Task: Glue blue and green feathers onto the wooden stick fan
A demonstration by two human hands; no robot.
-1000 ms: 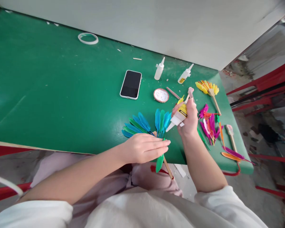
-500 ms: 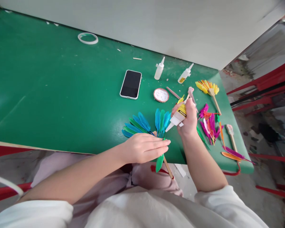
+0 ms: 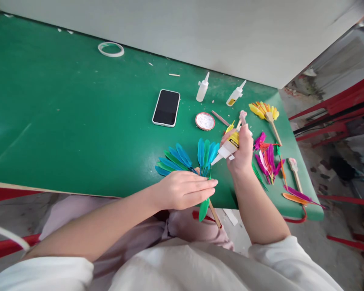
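My right hand (image 3: pixel 243 151) is wrapped round a white glue bottle (image 3: pixel 230 145) with a yellow label. The bottle tilts down to the left, and its nozzle points at the stems of a feather fan (image 3: pixel 176 157). Blue and green feathers spread in two bunches on this fan, and its wooden stick handle (image 3: pixel 214 214) reaches past the table edge. My left hand (image 3: pixel 185 189) is closed, fingers together, on a green feather (image 3: pixel 204 209) whose broad end hangs below them. The thumb and the middle of the fan are hidden behind that hand.
On the green table (image 3: pixel 79 121) lie a phone (image 3: pixel 166 108), a small round dish (image 3: pixel 205 121), two small bottles (image 3: pixel 202 89) and a roll of tape (image 3: pixel 111 49). To the right are a yellow feather fan (image 3: pixel 263 111), loose purple feathers (image 3: pixel 270 163) and a wooden stick (image 3: pixel 295 171).
The glue bottle's nozzle has risen very slightly beside the feather stems. My left hand and the feather fan stay where they were.
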